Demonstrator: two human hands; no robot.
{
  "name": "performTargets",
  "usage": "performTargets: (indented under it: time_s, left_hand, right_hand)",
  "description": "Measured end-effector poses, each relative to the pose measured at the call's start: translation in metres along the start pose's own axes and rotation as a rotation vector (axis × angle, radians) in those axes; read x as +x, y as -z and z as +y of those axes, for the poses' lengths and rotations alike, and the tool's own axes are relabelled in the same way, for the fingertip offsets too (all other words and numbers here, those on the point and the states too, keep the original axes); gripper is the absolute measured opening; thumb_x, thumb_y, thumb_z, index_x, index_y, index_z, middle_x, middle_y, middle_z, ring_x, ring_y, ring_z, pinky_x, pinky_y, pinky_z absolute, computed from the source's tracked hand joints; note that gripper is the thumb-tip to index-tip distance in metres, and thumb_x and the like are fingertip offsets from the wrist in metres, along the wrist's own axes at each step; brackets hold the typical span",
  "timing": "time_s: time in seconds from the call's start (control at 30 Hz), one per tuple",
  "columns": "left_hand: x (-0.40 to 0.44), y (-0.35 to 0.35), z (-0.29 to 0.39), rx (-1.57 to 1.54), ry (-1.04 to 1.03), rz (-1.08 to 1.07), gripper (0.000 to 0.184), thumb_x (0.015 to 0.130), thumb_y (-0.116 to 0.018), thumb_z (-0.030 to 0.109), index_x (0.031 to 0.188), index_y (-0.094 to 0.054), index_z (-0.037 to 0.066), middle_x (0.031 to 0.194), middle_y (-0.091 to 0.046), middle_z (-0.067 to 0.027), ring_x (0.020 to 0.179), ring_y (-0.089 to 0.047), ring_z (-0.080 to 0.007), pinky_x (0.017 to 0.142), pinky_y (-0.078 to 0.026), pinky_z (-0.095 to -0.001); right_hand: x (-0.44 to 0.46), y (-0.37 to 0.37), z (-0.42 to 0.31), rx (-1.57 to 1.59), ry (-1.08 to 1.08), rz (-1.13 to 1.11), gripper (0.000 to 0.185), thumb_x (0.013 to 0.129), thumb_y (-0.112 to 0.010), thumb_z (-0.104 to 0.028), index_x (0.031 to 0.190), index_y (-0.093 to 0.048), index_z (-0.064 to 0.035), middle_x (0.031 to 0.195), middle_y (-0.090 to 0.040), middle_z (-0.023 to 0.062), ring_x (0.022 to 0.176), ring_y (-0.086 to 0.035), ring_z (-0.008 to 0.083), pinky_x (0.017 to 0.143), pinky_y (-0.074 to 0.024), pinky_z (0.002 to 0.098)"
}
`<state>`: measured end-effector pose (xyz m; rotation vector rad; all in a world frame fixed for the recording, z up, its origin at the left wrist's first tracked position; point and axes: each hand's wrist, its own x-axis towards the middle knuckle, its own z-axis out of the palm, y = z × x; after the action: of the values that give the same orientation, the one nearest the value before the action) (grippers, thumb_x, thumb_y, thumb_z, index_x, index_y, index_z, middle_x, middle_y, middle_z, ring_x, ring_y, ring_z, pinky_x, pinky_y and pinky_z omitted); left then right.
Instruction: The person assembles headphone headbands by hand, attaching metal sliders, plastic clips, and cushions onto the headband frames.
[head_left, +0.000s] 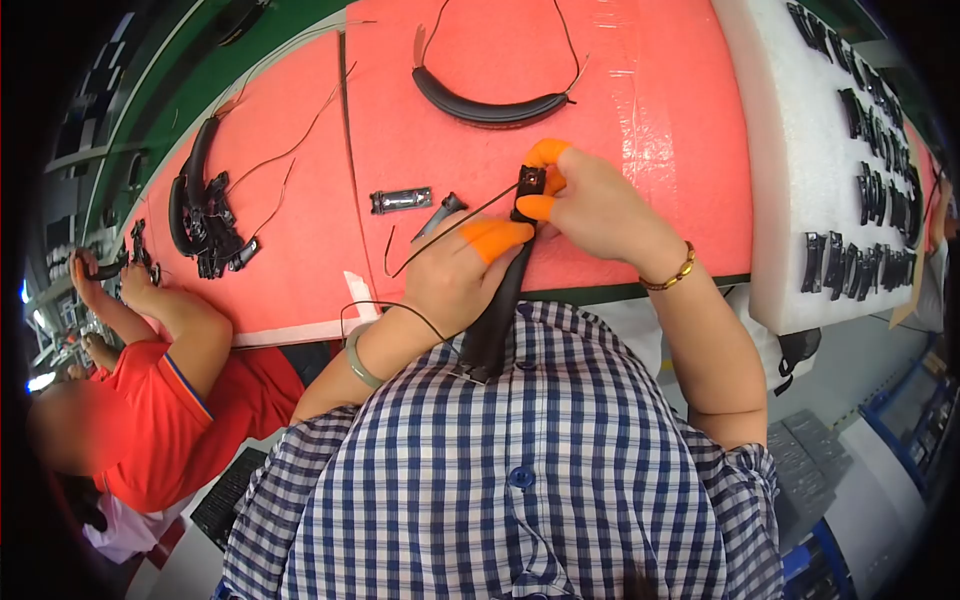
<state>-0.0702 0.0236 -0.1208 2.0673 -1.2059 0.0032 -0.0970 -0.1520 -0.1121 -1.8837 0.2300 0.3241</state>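
My left hand [455, 275], with orange finger cots, is closed around a black padded headband [492, 325] that runs down against my shirt. A thin dark wire [440, 243] loops out over the back of this hand. At the headband's upper end is a small black plastic part [531, 180]. My right hand [600, 205], also wearing orange finger cots, pinches that part between thumb and finger. Just beyond my left hand lie a glossy black plastic piece [401, 200] and a small greyish piece [440, 214]. Whether the part is fully seated on the headband is hard to make out.
Another curved headband [490, 108] with loose wires lies farther up the pink mat [680, 130]. Left of it sits a pile of black parts [212, 225]. A white foam block [790, 200] at right carries rows of black pieces. A co-worker in red [170, 420] works at left.
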Motion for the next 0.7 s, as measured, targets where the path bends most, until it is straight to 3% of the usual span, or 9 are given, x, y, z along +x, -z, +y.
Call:
performTargets:
  time_s: [0.03,0.1,0.13,0.17,0.23,0.33,0.43,0.57,0.7]
  left_hand:
    - [0.001,0.002,0.005,-0.002,0.001,-0.011,0.019,0.069,-0.065,0.007,0.088,-0.062,0.006,0.081,-0.060,-0.0084,0.068,-0.058,-0.0223,0.061,-0.047,-0.0299]
    - [0.006,0.007,0.016,-0.270,0.463,-0.072,0.020,0.069,-0.064,0.005,0.088,-0.062,0.006,0.079,-0.060,-0.0089,0.066,-0.058,-0.0224,0.059,-0.047,-0.0295]
    - [0.006,0.005,0.015,-0.289,0.478,-0.029,0.023,0.068,-0.064,0.003,0.091,-0.061,0.006,0.079,-0.060,-0.0088,0.066,-0.057,-0.0221,0.059,-0.047,-0.0283]
    - [0.006,0.003,0.011,-0.289,0.477,-0.038,0.023,0.068,-0.064,0.003,0.091,-0.061,0.006,0.079,-0.060,-0.0088,0.066,-0.057,-0.0221,0.059,-0.047,-0.0283]
    - [0.007,-0.002,0.002,0.029,0.053,0.066,0.026,0.066,-0.065,0.002,0.092,-0.061,0.004,0.080,-0.061,-0.0083,0.067,-0.057,-0.0223,0.059,-0.047,-0.0269]
    - [0.005,-0.002,0.002,0.027,-0.006,0.085,0.027,0.065,-0.066,0.001,0.092,-0.061,0.003,0.083,-0.061,-0.0086,0.067,-0.057,-0.0224,0.060,-0.047,-0.0275]
    - [0.006,-0.001,0.007,0.059,-0.113,0.162,0.027,0.064,-0.066,0.001,0.090,-0.061,0.003,0.082,-0.061,-0.0092,0.069,-0.057,-0.0232,0.062,-0.047,-0.0301]
    - [0.005,-0.001,0.007,0.099,-0.127,0.156,0.027,0.063,-0.067,0.002,0.089,-0.062,0.003,0.078,-0.060,-0.0080,0.069,-0.056,-0.0229,0.063,-0.046,-0.0320]
    - [0.005,-0.001,0.009,0.027,-0.006,0.150,0.025,0.064,-0.067,0.003,0.088,-0.062,0.004,0.074,-0.058,-0.0067,0.066,-0.054,-0.0233,0.061,-0.044,-0.0324]
  right_hand:
    - [-0.001,0.000,-0.001,-0.037,-0.007,0.001,0.020,0.076,-0.055,-0.003,0.095,-0.048,0.0011,0.070,-0.056,0.0100,0.058,-0.059,0.0160,0.052,-0.0462,0.0275]
    - [-0.001,-0.001,0.001,-0.073,0.013,0.023,0.019,0.076,-0.055,-0.002,0.093,-0.048,0.0015,0.070,-0.056,0.0098,0.058,-0.058,0.0158,0.052,-0.0459,0.0275]
    - [0.000,-0.002,0.001,-0.118,0.039,0.044,0.018,0.076,-0.055,-0.002,0.092,-0.048,0.0020,0.070,-0.056,0.0096,0.057,-0.058,0.0156,0.052,-0.0456,0.0274]
    - [0.000,-0.002,0.000,-0.112,0.034,0.048,0.018,0.076,-0.055,-0.002,0.092,-0.048,0.0020,0.070,-0.056,0.0096,0.057,-0.058,0.0156,0.052,-0.0456,0.0274]
    - [0.001,-0.002,-0.002,-0.214,-0.016,0.047,0.016,0.074,-0.056,-0.002,0.087,-0.048,0.0024,0.070,-0.054,0.0095,0.057,-0.059,0.0170,0.051,-0.0454,0.0285]
    - [0.005,-0.001,0.004,-0.054,-0.089,0.024,0.017,0.072,-0.059,-0.005,0.083,-0.048,0.0024,0.070,-0.053,0.0098,0.058,-0.057,0.0175,0.052,-0.0446,0.0291]
    - [0.002,0.005,-0.007,-0.175,-0.067,-0.010,0.019,0.070,-0.061,-0.007,0.082,-0.049,0.0022,0.070,-0.052,0.0091,0.060,-0.055,0.0169,0.053,-0.0443,0.0285]
    - [0.001,0.007,-0.012,-0.194,-0.001,0.020,0.020,0.070,-0.061,-0.007,0.083,-0.049,0.0023,0.071,-0.052,0.0083,0.062,-0.053,0.0157,0.055,-0.0441,0.0272]
    - [0.003,0.006,-0.013,-0.103,-0.003,0.022,0.017,0.069,-0.059,-0.005,0.081,-0.050,0.0021,0.070,-0.053,0.0083,0.062,-0.055,0.0149,0.053,-0.0452,0.0263]
